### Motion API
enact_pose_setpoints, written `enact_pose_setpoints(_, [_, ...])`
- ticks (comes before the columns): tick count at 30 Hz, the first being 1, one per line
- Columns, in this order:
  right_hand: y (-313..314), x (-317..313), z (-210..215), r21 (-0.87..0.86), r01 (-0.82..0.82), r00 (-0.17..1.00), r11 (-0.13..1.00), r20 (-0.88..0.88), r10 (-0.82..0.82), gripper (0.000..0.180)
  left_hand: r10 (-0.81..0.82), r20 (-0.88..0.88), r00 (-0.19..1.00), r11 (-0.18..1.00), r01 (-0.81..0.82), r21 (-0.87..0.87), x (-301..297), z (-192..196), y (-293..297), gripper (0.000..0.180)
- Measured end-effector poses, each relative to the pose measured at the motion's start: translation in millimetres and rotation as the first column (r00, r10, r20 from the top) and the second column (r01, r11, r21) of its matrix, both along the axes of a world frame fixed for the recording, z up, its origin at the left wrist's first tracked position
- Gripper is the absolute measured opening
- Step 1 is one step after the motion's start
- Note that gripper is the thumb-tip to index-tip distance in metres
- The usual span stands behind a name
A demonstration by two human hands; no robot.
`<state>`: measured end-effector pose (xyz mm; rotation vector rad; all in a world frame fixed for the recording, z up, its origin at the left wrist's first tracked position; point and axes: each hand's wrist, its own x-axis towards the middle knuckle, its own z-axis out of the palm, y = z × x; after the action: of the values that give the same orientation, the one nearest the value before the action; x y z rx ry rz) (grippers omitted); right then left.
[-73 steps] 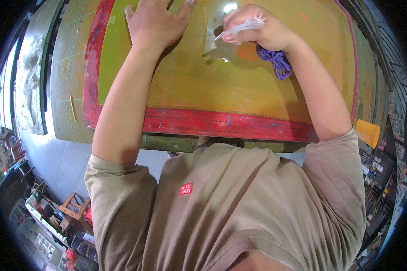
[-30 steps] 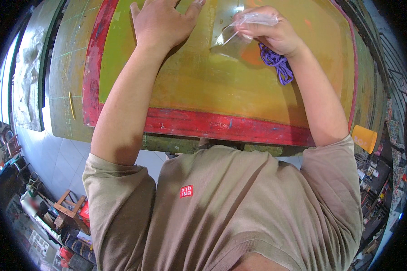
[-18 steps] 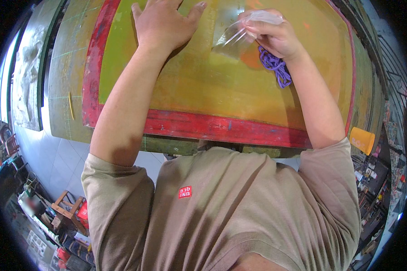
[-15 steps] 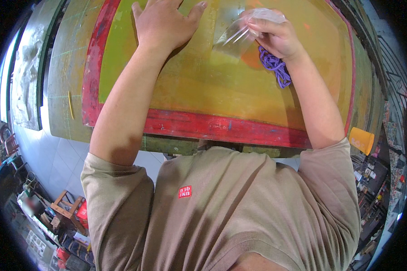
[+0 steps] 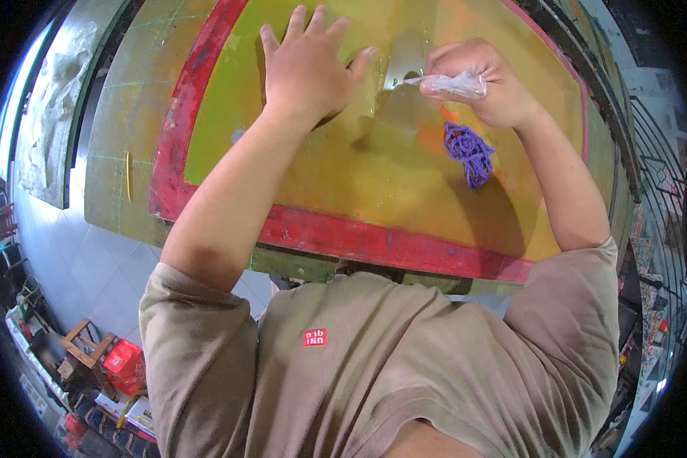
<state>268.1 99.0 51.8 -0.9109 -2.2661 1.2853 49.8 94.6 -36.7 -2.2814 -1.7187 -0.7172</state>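
My left hand (image 5: 309, 72) lies with fingers spread on the yellow-green sheet of a large screen-printing frame (image 5: 374, 240) with red edges. To its right, my right hand (image 5: 504, 88) is closed, with a thin clear plastic film (image 5: 462, 84) pinched between thumb and fingers. Part of the film sticks out to the left, bunched and seen nearly edge-on. A tangled bundle of purple cord (image 5: 469, 156) rests on the sheet just below my right hand, apart from it. Orange patches show on the sheet near the cord.
The frame sits on a greenish worktable (image 5: 118, 130) with a thin yellow strip (image 5: 128, 175) on its left part. Farther left stands a board covered in crinkled plastic (image 5: 49, 130). A wooden stool (image 5: 90, 347) and a red box (image 5: 124, 365) are at the lower left; metal railings (image 5: 656, 168) are at the right.
The plastic film was spread out and hanging; now it is bunched and nearly edge-on as my right hand has turned and moved right. My left hand stays spread on the sheet. The view has shifted.
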Motion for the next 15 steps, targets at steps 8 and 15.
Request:
enact_pose_setpoints(8, [17.9,-4.0,15.4,0.040,-0.150,0.986,0.988,0.076,0.147,0.030,-0.004,0.059,0.998,0.948,0.023,-0.318,0.7,21.2,-0.6,0.060])
enact_pose_setpoints(15, [23.0,-2.1,23.2,-0.015,-0.140,0.985,0.990,0.104,0.140,0.034,-0.005,0.076,0.997,0.959,0.026,-0.281,0.9,19.5,-0.8,0.059])
